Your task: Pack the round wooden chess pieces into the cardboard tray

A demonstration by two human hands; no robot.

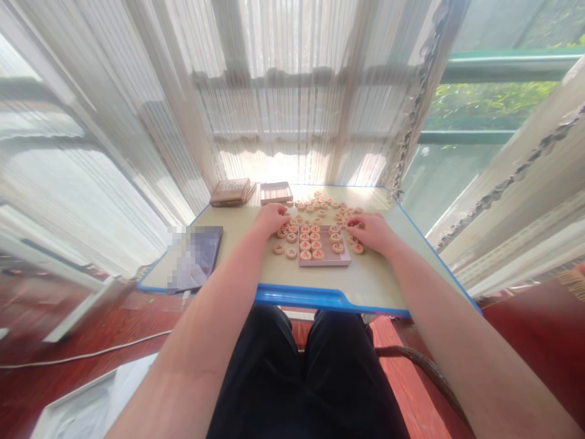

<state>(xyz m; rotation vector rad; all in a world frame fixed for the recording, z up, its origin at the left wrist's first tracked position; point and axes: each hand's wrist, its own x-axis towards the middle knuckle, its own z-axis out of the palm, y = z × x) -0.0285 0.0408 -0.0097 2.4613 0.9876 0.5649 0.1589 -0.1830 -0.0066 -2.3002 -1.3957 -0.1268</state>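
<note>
A shallow open box [331, 259] lies near the front of the table. Round wooden Chinese chess pieces [317, 246] with red characters fill two columns at its left, and several dark-lettered ones [337, 248] line its right side. Left of the box, my left hand [271, 221] is curled over loose pieces; its fingertips are partly hidden, so what they hold is unclear. At the box's upper right corner, my right hand [371, 231] has thumb and fingers closed around a piece [346, 224]. More loose pieces [358, 249] sit below that hand, and others [291, 253] lie left of the box.
A scattered group of pieces [322, 203] spreads behind the box. Farther back are a second shallow box [276, 193] and a brown folded stack [231, 191]. A dark tablet-like device [212, 250] lies at the left. The table has a raised blue front edge [301, 296].
</note>
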